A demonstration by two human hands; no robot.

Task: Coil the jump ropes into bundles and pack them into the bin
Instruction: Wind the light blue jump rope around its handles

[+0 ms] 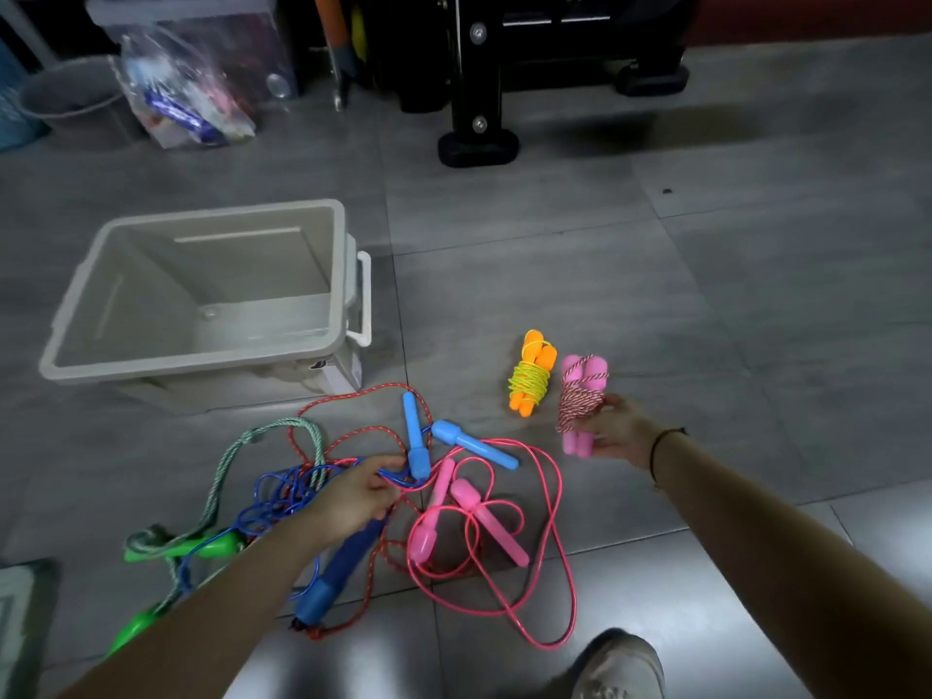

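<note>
I look down on a grey tiled floor (655, 274). My right hand (618, 431), on the right, grips a coiled jump rope bundle with pink foam handles and red-and-white twisted cord (582, 396). The fingers curl round its wound middle and near end, and the far handle ends stick out past the fingertips. Just left of it, a bundle with orange handles wrapped in yellow cord (531, 375) lies on the floor, untouched.

My left hand (353, 496) reaches into a loose tangle near me, its fingers bent round strands of dark blue cord (282, 496), with the fingertips just beside a light blue plastic handle (416, 436). A dark blue handle (333, 577) pokes out under the wrist. Loose pink handles with thin pink cord (469, 517) lie to the right, green handles with braided green cord (201, 547) to the left. An open grey plastic bin (191, 356) stands far left of the tangle.
</note>
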